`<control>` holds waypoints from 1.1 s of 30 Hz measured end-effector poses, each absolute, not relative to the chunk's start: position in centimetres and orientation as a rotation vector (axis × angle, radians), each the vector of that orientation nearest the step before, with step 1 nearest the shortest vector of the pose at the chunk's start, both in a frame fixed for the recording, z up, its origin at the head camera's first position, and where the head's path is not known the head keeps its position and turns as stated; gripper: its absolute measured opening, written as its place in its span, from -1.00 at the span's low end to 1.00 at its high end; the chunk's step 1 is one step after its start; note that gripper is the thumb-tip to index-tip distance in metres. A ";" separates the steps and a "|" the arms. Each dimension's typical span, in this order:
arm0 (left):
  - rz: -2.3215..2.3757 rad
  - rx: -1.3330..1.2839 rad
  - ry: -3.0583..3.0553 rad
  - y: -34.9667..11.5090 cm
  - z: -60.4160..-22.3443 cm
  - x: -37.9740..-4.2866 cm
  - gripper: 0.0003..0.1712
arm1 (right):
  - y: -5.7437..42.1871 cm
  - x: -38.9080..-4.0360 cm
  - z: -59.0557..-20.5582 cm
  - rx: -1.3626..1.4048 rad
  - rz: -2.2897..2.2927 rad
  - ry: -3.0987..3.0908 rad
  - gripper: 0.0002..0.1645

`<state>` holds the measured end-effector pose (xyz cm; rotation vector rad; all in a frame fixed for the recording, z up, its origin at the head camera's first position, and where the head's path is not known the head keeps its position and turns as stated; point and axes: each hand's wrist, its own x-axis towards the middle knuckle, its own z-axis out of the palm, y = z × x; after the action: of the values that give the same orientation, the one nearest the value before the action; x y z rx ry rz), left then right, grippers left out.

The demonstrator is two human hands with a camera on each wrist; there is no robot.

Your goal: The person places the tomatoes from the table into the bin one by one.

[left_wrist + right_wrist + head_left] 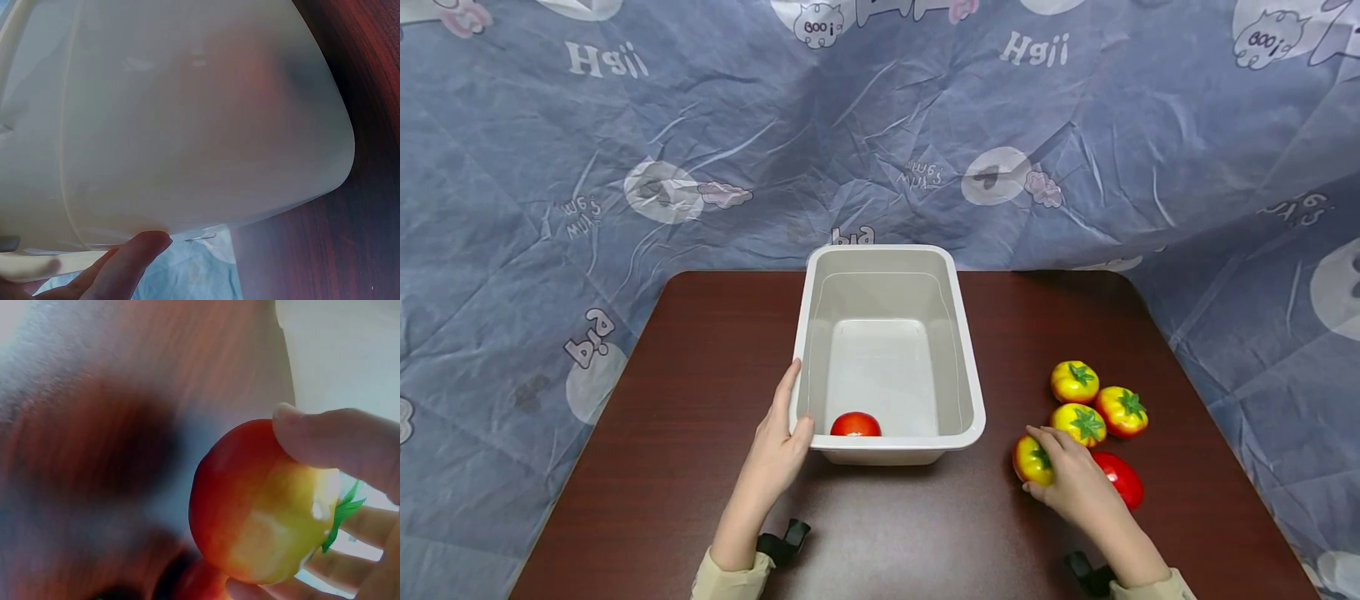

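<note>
My left hand (777, 454) holds the near left corner of a light grey plastic bin (967, 367), thumb at the rim and fingers along the outer wall. Inside the bin, at its near end, lies a red tomato (855, 424). Between thumb and fingers, my right hand (1075, 483) grips a yellow-and-red tomato (256, 506) with a green leafy top. Close beside that hand sit yellow-and-red tomatoes (1078, 423) in a small group and a red tomato (1124, 480), partly hidden by the hand. Whether the gripped tomato touches the table cannot be told.
Everything stands on a dark brown wooden table (715, 358) with rounded far corners. A blue printed cloth (865, 125) hangs behind it and down its sides. The bin stands between the left hand and the tomato group, its far end near the table's back edge.
</note>
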<state>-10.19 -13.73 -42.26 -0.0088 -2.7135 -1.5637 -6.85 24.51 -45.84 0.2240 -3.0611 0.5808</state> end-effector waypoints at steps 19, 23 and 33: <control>-1.566 -0.014 -2.714 -13.7 -42.3 -10.2 -0.11 | 23.9 -8.4 -42.9 0.200 0.687 -2.883 -0.08; -1.569 -0.015 -2.716 -13.7 -42.3 -10.2 -0.11 | 23.7 -8.6 -42.6 0.204 0.675 -2.844 -0.08; -1.569 -0.004 -2.715 -13.7 -42.3 -10.2 -0.11 | 23.1 -9.6 -40.6 0.213 0.719 -2.765 -0.07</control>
<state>-10.18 -13.66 -42.25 -0.0040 -2.7150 -1.5689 -9.56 23.09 -40.59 0.2131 -2.7646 0.7195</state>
